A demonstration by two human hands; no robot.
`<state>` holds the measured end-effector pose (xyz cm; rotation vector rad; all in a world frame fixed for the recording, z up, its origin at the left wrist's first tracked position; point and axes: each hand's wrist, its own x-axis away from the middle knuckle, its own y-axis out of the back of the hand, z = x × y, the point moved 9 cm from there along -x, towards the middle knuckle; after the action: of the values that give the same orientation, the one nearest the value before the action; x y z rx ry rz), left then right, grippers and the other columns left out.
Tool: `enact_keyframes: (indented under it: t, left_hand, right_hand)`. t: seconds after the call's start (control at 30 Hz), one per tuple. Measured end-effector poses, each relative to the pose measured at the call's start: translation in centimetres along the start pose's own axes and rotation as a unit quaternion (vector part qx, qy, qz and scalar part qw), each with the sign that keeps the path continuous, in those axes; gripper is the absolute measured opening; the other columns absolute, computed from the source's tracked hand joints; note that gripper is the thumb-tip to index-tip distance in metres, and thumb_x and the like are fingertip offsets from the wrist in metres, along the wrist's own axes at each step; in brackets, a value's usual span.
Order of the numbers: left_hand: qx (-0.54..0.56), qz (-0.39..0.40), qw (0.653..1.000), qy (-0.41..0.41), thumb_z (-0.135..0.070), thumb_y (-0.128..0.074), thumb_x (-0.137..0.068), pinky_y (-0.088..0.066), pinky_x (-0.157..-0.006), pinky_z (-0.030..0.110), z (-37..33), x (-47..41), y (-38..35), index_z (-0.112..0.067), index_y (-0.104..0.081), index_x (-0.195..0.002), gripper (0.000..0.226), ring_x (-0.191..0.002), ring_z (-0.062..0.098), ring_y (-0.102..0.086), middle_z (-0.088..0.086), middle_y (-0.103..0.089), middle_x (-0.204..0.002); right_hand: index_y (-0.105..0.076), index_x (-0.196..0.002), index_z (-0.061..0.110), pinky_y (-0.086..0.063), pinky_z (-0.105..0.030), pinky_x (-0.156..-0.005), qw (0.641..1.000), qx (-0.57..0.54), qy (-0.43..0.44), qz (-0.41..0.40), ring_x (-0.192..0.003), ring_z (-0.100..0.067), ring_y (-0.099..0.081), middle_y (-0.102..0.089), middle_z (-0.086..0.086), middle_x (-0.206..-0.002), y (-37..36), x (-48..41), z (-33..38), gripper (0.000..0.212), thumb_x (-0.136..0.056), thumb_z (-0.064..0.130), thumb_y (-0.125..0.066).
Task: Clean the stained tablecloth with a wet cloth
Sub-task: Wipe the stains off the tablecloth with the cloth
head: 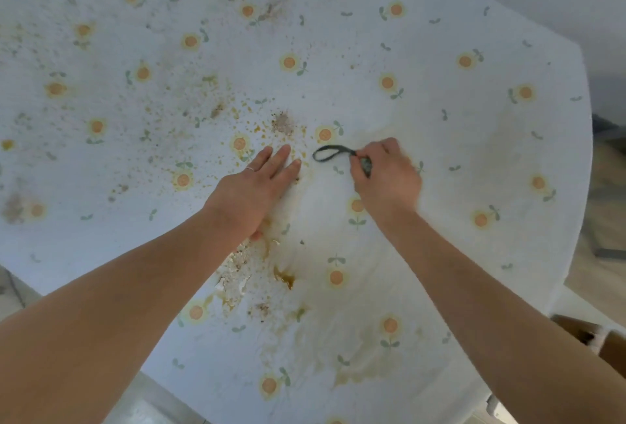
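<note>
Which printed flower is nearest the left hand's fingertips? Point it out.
The printed flower just off the fingertips of the left hand, amid yellow specks. Every other flower lies farther off, one beside the dark loop the right hand grips.

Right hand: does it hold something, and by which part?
The right hand grips a cloth, mostly hidden in the fist, just behind its protruding dark loop. The left hand holds nothing.

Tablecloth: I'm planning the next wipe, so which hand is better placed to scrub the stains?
Right, I'd say. The right hand grips the cloth, its dark loop sticking out, close to the stains. The left hand lies flat on the tablecloth, empty, fingers straight.
</note>
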<state>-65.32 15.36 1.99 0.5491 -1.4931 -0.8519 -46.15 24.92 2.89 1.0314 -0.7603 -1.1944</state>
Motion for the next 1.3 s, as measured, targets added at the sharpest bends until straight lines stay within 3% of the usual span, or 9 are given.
enact_keyframes:
  t: [0.13, 0.33, 0.5, 0.63, 0.73, 0.9, 1.13, 1.2, 1.3]
  left_hand:
    - [0.0, 0.006, 1.0, 0.012, -0.015, -0.091, -0.069, -0.06, -0.082, 0.033, 0.0, 0.1, -0.1, -0.033, 0.028, -0.155, 0.149, -0.155, 0.018, 0.019, -0.008, 0.041, -0.159]
    - [0.009, 0.015, 1.0, -0.008, -0.037, -0.086, -0.076, -0.056, -0.095, 0.035, -0.4, 0.0, 0.8, -0.03, 0.022, -0.158, 0.136, -0.156, 0.022, 0.011, -0.005, 0.031, -0.164]
    - [-0.026, 0.002, 1.0, -0.017, -0.04, -0.072, -0.09, -0.054, -0.101, 0.042, -1.5, -3.1, 3.5, -0.021, 0.02, -0.159, 0.117, -0.157, 0.03, 0.009, 0.0, 0.03, -0.165]
    - [-0.038, 0.0, 0.999, 0.007, -0.031, -0.093, -0.068, -0.052, -0.102, 0.047, -1.8, -7.5, 6.5, -0.02, 0.017, -0.159, 0.142, -0.154, 0.039, 0.0, 0.003, 0.023, -0.165]
    - [-0.029, -0.008, 0.999, 0.015, -0.014, -0.097, -0.058, -0.05, -0.102, 0.05, -2.3, -9.2, 7.3, -0.021, 0.017, -0.159, 0.153, -0.153, 0.044, 0.001, 0.007, 0.023, -0.165]
    - [-0.006, 0.002, 1.0, 0.009, -0.001, -0.09, -0.066, -0.049, -0.105, 0.051, -1.9, -9.4, 6.9, -0.023, 0.017, -0.159, 0.143, -0.153, 0.046, 0.011, 0.007, 0.029, -0.164]
    - [-0.023, 0.005, 1.0, 0.019, -0.008, -0.092, -0.066, -0.053, -0.097, 0.044, -1.8, -9.4, 6.8, -0.026, 0.022, -0.158, 0.148, -0.154, 0.043, 0.011, 0.004, 0.033, -0.162]
    - [-0.019, 0.01, 1.0, 0.019, -0.008, -0.092, -0.067, -0.052, -0.099, 0.044, -1.9, -9.2, 6.9, -0.026, 0.023, -0.158, 0.147, -0.154, 0.042, 0.012, 0.004, 0.033, -0.162]
    - [-0.012, 0.009, 1.0, 0.015, -0.006, -0.091, -0.067, -0.053, -0.101, 0.046, -1.9, -9.2, 7.0, -0.026, 0.022, -0.158, 0.147, -0.154, 0.043, 0.013, 0.005, 0.032, -0.163]
  right_hand:
    - [-0.065, -0.096, 0.018, -0.036, -0.027, -0.055, 0.992, -0.011, -0.115, -0.048, -0.075, -0.025, -0.06, -0.056, -0.001, -0.105, 0.1, 0.4, -0.1, 0.02, -0.093, 0.038, -0.059]
    - [-0.065, -0.095, 0.017, -0.048, -0.034, -0.044, 0.934, -0.057, 0.313, 0.161, -0.064, -0.019, -0.057, -0.054, -0.001, -0.096, -2.6, 10.6, 8.8, 0.02, -0.095, 0.032, -0.053]
    - [-0.065, -0.107, 0.018, -0.041, -0.031, -0.056, 0.999, 0.038, 0.038, 0.009, -0.076, -0.025, -0.062, -0.057, -0.002, -0.112, 1.7, -4.2, -3.6, 0.028, -0.1, 0.042, -0.054]
    - [-0.059, -0.113, 0.016, -0.036, -0.032, -0.064, 0.976, 0.039, -0.207, -0.053, -0.087, -0.029, -0.062, -0.051, -0.005, -0.121, 4.9, -9.1, -11.3, 0.028, -0.102, 0.04, -0.048]
    - [-0.064, -0.112, 0.02, -0.039, -0.029, -0.06, 0.993, 0.029, -0.096, -0.057, -0.086, -0.027, -0.063, -0.055, -0.004, -0.118, 2.9, -4.9, -5.4, 0.024, -0.1, 0.036, -0.053]
    - [-0.068, -0.101, 0.023, -0.045, -0.028, -0.046, 0.967, -0.018, 0.216, 0.137, -0.072, -0.02, -0.061, -0.058, 0.001, -0.103, -0.7, 5.0, 2.1, 0.021, -0.095, 0.038, -0.055]
    - [-0.059, -0.111, 0.018, -0.037, -0.032, -0.064, 0.97, 0.046, -0.231, -0.065, -0.082, -0.033, -0.061, -0.052, -0.006, -0.119, 7.0, -7.7, -17.3, 0.026, -0.1, 0.039, -0.048]
    - [-0.061, -0.111, 0.02, -0.037, -0.031, -0.063, 0.97, 0.04, -0.225, -0.08, -0.084, -0.031, -0.062, -0.053, -0.006, -0.119, 6.5, -6.9, -14.9, 0.023, -0.098, 0.037, -0.052]
    - [-0.065, -0.096, 0.023, -0.04, -0.028, -0.057, 0.999, -0.015, -0.006, 0.035, -0.078, -0.022, -0.058, -0.056, -0.001, -0.104, 2.1, -2.0, -4.2, 0.027, -0.095, 0.047, -0.054]
